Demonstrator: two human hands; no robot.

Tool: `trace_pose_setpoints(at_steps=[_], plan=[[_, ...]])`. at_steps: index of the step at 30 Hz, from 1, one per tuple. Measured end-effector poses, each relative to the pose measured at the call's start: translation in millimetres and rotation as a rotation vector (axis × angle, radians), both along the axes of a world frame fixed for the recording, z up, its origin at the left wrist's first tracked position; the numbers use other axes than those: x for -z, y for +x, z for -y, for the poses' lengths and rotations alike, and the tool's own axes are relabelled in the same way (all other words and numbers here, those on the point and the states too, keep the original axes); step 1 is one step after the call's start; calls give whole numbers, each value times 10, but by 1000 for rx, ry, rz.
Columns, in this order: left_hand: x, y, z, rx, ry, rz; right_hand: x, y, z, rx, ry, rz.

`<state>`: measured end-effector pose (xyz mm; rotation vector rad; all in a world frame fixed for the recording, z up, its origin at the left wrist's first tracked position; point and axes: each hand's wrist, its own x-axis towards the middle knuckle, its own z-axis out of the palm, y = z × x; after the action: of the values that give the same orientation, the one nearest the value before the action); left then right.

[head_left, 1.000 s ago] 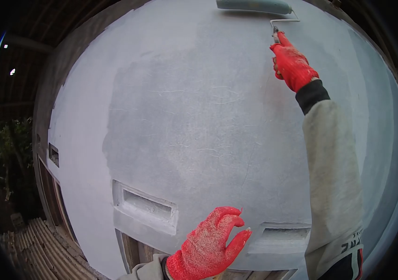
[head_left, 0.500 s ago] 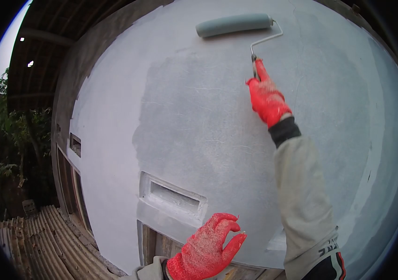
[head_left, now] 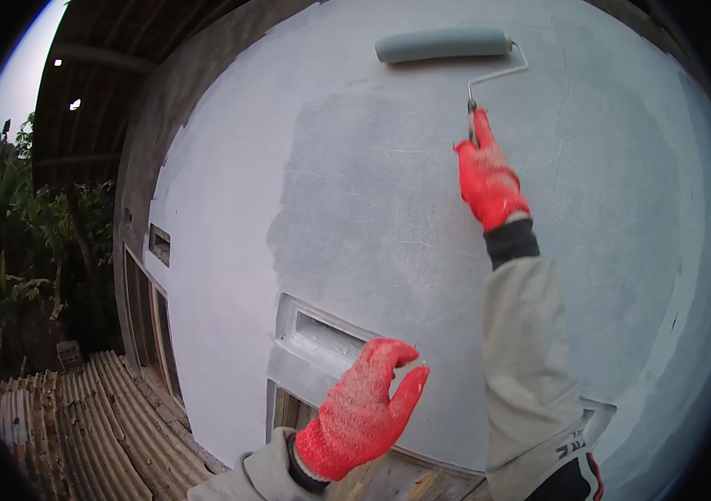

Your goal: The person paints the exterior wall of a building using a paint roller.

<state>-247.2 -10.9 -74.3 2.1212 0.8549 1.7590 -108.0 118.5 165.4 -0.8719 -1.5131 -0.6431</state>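
Note:
My right hand (head_left: pixel 491 179), in a red glove, is wrapped round the handle of a paint roller (head_left: pixel 443 45) with its arm stretched up. The grey-blue roller cover lies against the upper part of the wall (head_left: pixel 355 200), which shows white areas and darker grey patches. My left hand (head_left: pixel 361 409), also in a red glove, is raised low in front of the wall beside a recessed vent (head_left: pixel 318 334). Its fingers are curved, with a gap between thumb and fingertips and nothing between them.
Corrugated roofing (head_left: pixel 97 426) lies at the lower left, with a concrete block (head_left: pixel 69 354) behind it. Wooden frames (head_left: pixel 151 317) stand along the left wall. Plants (head_left: pixel 5 250) and a dark roof underside (head_left: pixel 97 100) are farther left. A smaller vent (head_left: pixel 159 244) is set in the wall.
The roller has come down from the top edge of the view with my right hand. The view has turned left, showing more roofing and plants. My left hand is slightly higher.

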Motion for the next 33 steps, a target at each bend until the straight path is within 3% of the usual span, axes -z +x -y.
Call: trace_pose_setpoints(at_steps=[2, 8, 10, 12, 14, 15, 16, 18, 20, 23, 25, 27, 28, 30, 32, 33], plan=[[-166, 103, -114, -36, 93, 143, -226, -154, 343, -389, -363, -197], [-738, 310, -729, 83, 113, 456, 367, -140, 26, -586, -289, -257], [-1012, 340, -689, 275, 28, 611, 487, -175, 295, -719, -525, -334], [-1269, 362, -629, 401, -106, 606, 649, -246, 769, -894, -597, -448], [-1466, 349, -657, 357, -156, 528, 748, -287, 293, -813, -273, -335], [-1504, 318, -681, 312, -204, 462, 812, -264, 162, -844, -308, -371], [-1458, 220, -764, -25, 181, 30, 851, -243, 191, -849, -305, -383], [-1479, 161, -866, -241, 465, -224, 934, -206, 260, -847, -361, -365], [-1514, 205, -905, -236, 407, -245, 967, -167, 329, -919, -418, -448], [-1516, 308, -977, -217, 278, -222, 1030, -60, 336, -780, -425, -379], [-1485, 418, -1025, -210, 202, -187, 1126, 48, 323, -589, -271, -249], [-1444, 593, -1037, 60, -162, 265, 1257, 169, 277, -482, -216, -199], [-1426, 663, -1011, 55, -164, 259, 1320, 236, 259, -366, -161, -145], [-1375, 782, -940, -359, -174, 122, 1467, 381, 340, -411, -176, -155], [-1239, 815, -971, -399, -89, 108, 1708, 541, 653, -508, 12, -65], [-1178, 826, -951, -279, -148, 230, 1836, 638, 815, -559, -27, -23]])
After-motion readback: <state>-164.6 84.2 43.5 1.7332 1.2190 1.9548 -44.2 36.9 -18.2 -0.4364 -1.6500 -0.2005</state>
